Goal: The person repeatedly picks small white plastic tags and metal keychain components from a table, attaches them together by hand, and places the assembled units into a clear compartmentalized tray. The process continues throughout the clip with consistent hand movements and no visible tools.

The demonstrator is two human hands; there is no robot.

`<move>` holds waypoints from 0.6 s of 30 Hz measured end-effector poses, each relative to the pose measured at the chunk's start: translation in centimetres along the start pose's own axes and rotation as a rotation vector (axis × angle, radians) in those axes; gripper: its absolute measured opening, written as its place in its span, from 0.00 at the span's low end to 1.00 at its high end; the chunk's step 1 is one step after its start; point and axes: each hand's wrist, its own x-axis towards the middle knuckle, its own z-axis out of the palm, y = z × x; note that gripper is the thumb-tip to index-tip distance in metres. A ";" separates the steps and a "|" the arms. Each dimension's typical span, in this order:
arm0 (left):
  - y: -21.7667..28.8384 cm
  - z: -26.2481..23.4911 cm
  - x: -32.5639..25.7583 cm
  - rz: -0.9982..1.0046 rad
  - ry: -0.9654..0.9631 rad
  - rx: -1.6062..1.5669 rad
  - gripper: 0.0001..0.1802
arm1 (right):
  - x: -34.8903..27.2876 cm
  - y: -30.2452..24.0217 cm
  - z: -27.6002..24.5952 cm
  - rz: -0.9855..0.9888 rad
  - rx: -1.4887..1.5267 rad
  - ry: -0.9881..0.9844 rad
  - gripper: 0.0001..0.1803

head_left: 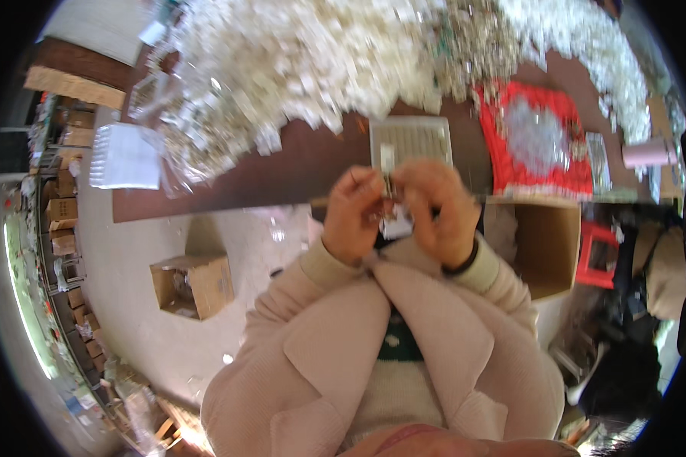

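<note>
My left hand (352,217) and my right hand (443,217) meet in front of my chest at the table's near edge. Between their fingertips is a small shiny metallic piece (389,187), largely hidden and too blurred to name more exactly. Both hands are closed in a pinch around it; the right one is smeared somewhat by motion. Just beyond the fingers lies a clear shallow plastic tray (440,131) with rows of slim tan-coloured items in it. A small white label-like piece (387,154) rests at its left side.
A big heap of small clear packets (282,61) covers the far table (206,194). On the right, a red bag (503,171) bears translucent pieces. White trays (126,158) are stacked at left. Cardboard boxes (206,286) and a red stool (598,255) stand below.
</note>
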 end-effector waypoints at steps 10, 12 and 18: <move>-0.2 -0.4 0.2 -0.106 -0.111 -0.092 0.08 | 0.8 0.5 0.3 0.727 0.452 -0.063 0.07; -0.3 -0.7 0.3 -0.125 -0.161 -0.196 0.09 | 0.7 0.6 0.3 0.310 0.312 -0.025 0.10; -1.1 -0.8 0.1 -0.136 -0.102 -0.259 0.15 | 0.5 1.7 0.6 0.050 0.397 -0.075 0.17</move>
